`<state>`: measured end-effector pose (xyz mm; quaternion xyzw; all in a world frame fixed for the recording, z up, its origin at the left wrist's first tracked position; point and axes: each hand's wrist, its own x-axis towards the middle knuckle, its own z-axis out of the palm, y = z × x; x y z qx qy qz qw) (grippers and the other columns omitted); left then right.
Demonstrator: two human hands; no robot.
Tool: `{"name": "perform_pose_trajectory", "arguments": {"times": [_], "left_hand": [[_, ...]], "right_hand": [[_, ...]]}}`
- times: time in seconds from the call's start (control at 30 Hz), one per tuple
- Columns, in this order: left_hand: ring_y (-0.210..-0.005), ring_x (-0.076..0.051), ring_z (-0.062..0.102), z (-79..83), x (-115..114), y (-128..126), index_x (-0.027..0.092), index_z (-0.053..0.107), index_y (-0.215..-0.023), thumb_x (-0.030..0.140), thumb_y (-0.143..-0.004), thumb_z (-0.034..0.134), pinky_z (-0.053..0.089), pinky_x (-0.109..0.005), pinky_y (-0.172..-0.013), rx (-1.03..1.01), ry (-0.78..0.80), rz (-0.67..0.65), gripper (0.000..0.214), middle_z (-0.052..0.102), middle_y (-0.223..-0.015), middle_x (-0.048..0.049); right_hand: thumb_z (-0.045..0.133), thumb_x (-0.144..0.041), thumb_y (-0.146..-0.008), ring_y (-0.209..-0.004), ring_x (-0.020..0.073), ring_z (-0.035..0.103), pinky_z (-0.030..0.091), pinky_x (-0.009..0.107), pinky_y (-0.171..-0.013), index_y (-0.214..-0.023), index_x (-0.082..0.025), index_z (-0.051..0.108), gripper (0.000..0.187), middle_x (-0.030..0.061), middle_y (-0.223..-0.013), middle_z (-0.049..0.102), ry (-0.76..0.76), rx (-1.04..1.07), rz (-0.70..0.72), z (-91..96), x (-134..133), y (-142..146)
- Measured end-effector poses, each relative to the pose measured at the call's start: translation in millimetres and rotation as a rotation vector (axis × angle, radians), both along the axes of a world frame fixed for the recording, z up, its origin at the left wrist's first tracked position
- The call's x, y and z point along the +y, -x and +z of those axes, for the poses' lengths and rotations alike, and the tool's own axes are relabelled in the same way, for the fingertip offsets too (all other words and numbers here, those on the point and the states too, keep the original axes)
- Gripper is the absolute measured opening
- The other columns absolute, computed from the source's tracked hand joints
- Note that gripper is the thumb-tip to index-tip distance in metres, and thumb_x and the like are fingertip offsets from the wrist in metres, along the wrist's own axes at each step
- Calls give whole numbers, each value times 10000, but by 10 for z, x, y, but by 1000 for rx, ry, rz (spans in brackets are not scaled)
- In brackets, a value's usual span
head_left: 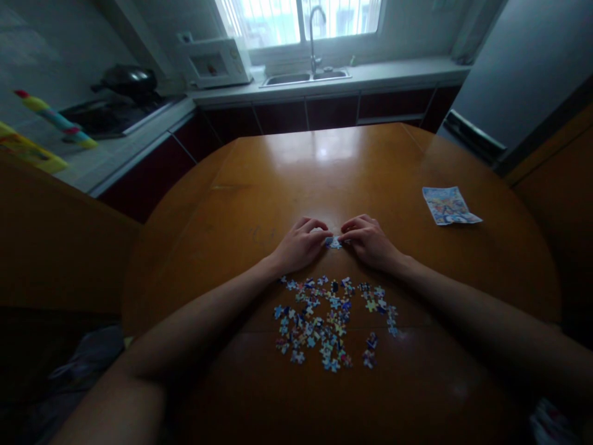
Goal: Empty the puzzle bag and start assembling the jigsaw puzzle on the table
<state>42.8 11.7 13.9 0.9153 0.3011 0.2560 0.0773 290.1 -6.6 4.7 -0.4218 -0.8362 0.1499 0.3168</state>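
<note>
My left hand (pixel 300 245) and my right hand (pixel 369 241) rest side by side on a round wooden table (pixel 324 167). Their curled fingertips meet on a small pale-blue cluster of puzzle pieces (pixel 333 242) lying flat between them. Both hands pinch or press it from either side. Nearer to me, between my forearms, a spread of several loose jigsaw pieces (pixel 331 322) lies on the wood, mostly blue, white and red.
A colourful printed picture sheet (pixel 449 205) lies on the table at the right. Beyond the table runs a kitchen counter with a sink and tap (pixel 311 73), a white microwave (pixel 215 62) and a stove with a dark pot (pixel 127 83).
</note>
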Motion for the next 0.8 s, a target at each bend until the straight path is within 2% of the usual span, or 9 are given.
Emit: {"name": "perform_pose_trajectory", "arguments": {"times": [0.23, 0.37, 0.5, 0.6, 0.7, 0.8], "left_hand": [[-1094, -235, 529, 4, 6, -3, 252, 711, -1167, 188, -977, 560, 514, -432, -963, -12, 15, -3, 251, 663, -1162, -71], [-1095, -233, 527, 1, 7, -2, 247, 710, -1161, 192, -979, 566, 512, -436, -969, -26, 16, -3, 238, 664, -1155, -69], [-1090, -231, 534, 6, 11, 2, 244, 714, -1144, 209, -982, 569, 516, -435, -960, -44, 36, 8, 220, 667, -1134, -70], [-1090, -233, 537, 11, 15, 3, 241, 717, -1124, 214, -972, 587, 519, -436, -955, -65, 53, 7, 203, 669, -1124, -68], [-1097, -231, 537, 17, 15, -1, 247, 722, -1108, 190, -960, 584, 516, -442, -968, -77, 66, 4, 210, 666, -1128, -64], [-1096, -231, 539, 25, 11, -4, 247, 726, -1092, 164, -951, 567, 513, -452, -978, -79, 80, 4, 228, 664, -1130, -66]], "right_hand": [[595, -193, -931, -1042, 264, 587, 445, 449, -943, -1080, -270, 784, 253, 76, -1053, 732, -34, 46, -38, 5, 1, 12], [594, -193, -930, -1034, 260, 590, 458, 437, -941, -1070, -226, 775, 231, 88, -1042, 729, -52, 58, -31, 9, 11, 3], [624, -204, -923, -1018, 252, 582, 458, 433, -940, -1048, -244, 769, 195, 74, -1030, 723, -71, 66, 17, 92, -63, 22], [627, -230, -947, -1017, 232, 568, 446, 412, -944, -1058, -266, 756, 174, 54, -1035, 714, -85, 42, 186, 239, -283, 111], [638, -281, -967, -1038, 212, 546, 413, 402, -960, -1063, -293, 739, 140, 19, -1046, 704, -74, -72, 516, 421, -624, 256], [634, -264, -971, -1023, 209, 533, 397, 405, -950, -1019, -255, 729, 106, 33, -1068, 686, -61, -235, 774, 568, -936, 385]]}}
